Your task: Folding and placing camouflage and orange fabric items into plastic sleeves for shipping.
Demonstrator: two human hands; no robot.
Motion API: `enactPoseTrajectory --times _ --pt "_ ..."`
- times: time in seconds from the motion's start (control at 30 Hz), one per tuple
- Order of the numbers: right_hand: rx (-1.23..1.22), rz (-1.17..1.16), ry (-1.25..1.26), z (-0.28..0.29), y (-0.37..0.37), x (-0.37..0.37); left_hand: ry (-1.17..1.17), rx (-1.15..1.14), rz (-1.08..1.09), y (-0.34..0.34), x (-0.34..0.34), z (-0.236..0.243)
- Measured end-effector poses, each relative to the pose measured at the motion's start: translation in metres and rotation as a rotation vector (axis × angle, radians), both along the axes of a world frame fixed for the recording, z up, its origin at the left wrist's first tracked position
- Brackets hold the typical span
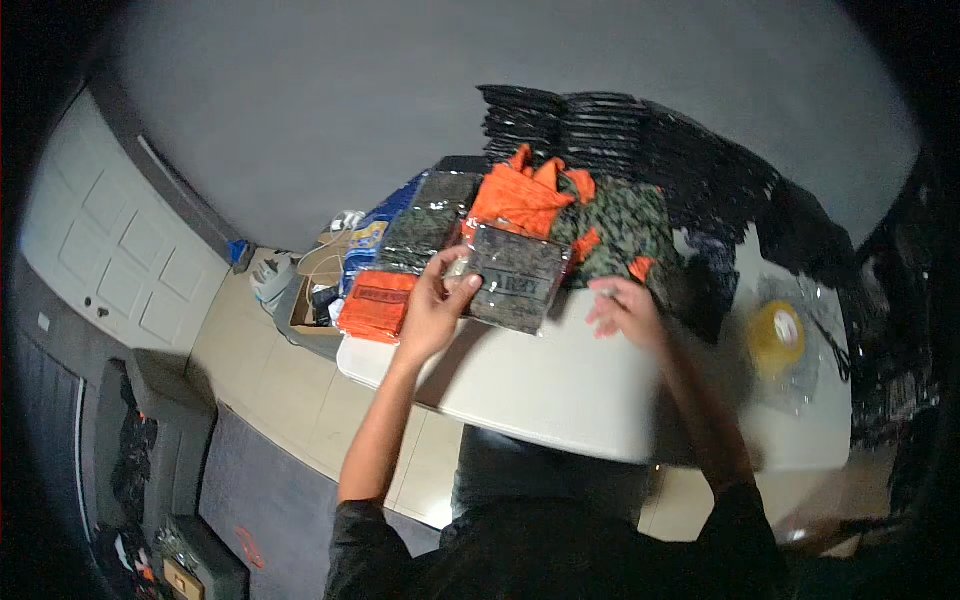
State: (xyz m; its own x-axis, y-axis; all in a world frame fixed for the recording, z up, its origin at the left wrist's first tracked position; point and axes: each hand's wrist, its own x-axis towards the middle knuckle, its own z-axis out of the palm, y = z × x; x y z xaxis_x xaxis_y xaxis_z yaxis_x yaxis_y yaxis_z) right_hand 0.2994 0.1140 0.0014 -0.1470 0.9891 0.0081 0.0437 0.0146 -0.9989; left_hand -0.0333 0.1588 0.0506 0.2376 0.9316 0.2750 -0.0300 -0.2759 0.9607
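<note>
My left hand (440, 308) grips the left edge of a folded camouflage garment in clear plastic (520, 275), thumb on top. It is held up over the white table (540, 400), its dark printed side facing up. To its right, my right hand (628, 312) is raised over the table, slightly blurred, with fingers loosely bent and apart and nothing visible in them. Behind the packet lie a loose orange cloth (520, 195) and a spread camouflage cloth (630, 225). An orange packet (375, 305) lies near my left hand, beside more camouflage packets (425, 230).
Tall stacks of shiny black packets (605, 125) line the table's back. On the right are a roll of yellowish tape (778, 335) on clear plastic and black scissors (835, 345). A cardboard box (303, 310) stands left of the table. A grey sofa (165, 440) is farther left.
</note>
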Motion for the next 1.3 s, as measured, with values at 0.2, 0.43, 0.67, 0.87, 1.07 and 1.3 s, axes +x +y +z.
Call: enactPoseTrajectory --times 0.2,0.43,0.67,0.87,1.07,1.3 --pt "0.151 -0.086 -0.222 -0.031 -0.014 -0.002 -0.003 -0.174 0.22 0.117 -0.08 0.027" --pt "0.15 -0.08 -0.256 -0.026 -0.016 -0.005 0.072 -0.43 0.155 0.261 -0.114 0.001" --pt "0.102 -0.046 -0.25 -0.016 -0.014 -0.015 0.101 -0.421 0.204 0.324 -0.115 -0.034" --pt "0.142 -0.107 -0.244 -0.018 -0.015 -0.006 1.469 0.012 0.383 0.31 -0.05 0.009" --pt "0.056 -0.114 -0.231 -0.022 -0.019 -0.008 1.451 -0.096 0.309 0.328 0.001 0.024" --pt "0.079 -0.075 -0.205 -0.027 -0.018 -0.006 1.486 -0.513 0.455 0.323 0.037 -0.021"
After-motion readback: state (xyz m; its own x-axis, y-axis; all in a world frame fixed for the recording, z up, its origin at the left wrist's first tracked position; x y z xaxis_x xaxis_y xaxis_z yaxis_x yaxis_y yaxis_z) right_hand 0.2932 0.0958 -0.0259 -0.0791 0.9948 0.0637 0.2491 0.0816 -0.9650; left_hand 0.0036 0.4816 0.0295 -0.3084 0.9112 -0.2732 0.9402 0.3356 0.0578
